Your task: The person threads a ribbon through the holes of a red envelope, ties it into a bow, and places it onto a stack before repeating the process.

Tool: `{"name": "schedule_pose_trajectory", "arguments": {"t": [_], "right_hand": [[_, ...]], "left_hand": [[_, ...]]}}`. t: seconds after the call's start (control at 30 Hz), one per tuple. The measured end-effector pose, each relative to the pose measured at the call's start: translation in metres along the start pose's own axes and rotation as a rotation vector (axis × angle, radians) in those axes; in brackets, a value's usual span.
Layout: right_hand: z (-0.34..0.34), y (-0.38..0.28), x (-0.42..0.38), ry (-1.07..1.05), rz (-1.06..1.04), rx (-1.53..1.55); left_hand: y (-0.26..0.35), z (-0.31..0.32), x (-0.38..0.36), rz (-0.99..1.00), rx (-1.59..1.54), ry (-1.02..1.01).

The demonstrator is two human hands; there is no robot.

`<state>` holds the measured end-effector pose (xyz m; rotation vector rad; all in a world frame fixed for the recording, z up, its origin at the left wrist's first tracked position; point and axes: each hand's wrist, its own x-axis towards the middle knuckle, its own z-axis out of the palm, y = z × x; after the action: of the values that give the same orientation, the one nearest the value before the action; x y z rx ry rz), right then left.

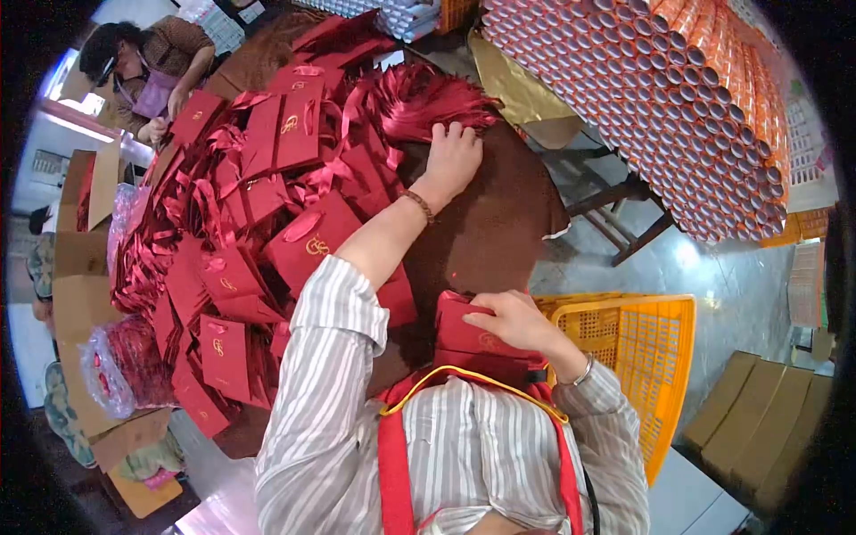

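Observation:
My left hand reaches out to the near end of a thick bundle of dark red ribbons on the table. Its fingers are bent and closed on the ribbon ends, though the tips are partly hidden. Close to my body, my right hand grips a red paper gift bag with gold print, thumb across its upper part. The bag's lower part is against my red apron. Left of my forearm lies a big heap of similar red gift bags with ribbon handles.
A brown cloth covers the table. Orange-wrapped tubes are stacked at right, above a yellow plastic crate. Cardboard boxes stand lower right. A co-worker handles a bag at upper left; plastic-wrapped red goods sit left.

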<state>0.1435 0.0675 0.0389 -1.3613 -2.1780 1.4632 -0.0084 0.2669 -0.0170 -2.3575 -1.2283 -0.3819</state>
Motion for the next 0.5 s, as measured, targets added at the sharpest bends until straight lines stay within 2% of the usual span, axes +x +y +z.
{"name": "schedule_pose_trajectory", "arguments": {"t": [0.1,0.2,0.27,0.3,0.33,0.4,0.47,0.5], "right_hand": [[0.002,0.005,0.003,0.01,-0.019,0.094],[0.001,0.003,0.006,-0.007,-0.019,0.026],[0.0,0.001,0.006,-0.007,-0.03,0.021],[0.0,0.001,0.005,-0.004,-0.037,0.021],[0.0,0.002,0.006,-0.007,-0.038,0.024],[0.001,0.007,0.006,-0.009,-0.039,0.045],[0.003,0.009,0.006,-0.012,-0.047,0.098],[0.003,0.008,0.005,0.002,-0.053,0.069]], "left_hand": [[0.002,0.004,0.0,0.041,0.054,-0.02],[0.003,-0.003,0.002,0.069,0.026,0.014],[0.007,-0.019,0.001,0.042,-0.119,0.135],[0.008,-0.031,0.005,-0.05,-0.162,0.153],[0.002,-0.05,0.012,-0.051,-0.161,0.149],[-0.016,-0.1,0.029,-0.459,-0.869,0.081],[-0.041,-0.16,0.028,-0.383,-0.973,0.409],[-0.053,-0.185,0.024,-0.377,-1.109,0.493]]}}
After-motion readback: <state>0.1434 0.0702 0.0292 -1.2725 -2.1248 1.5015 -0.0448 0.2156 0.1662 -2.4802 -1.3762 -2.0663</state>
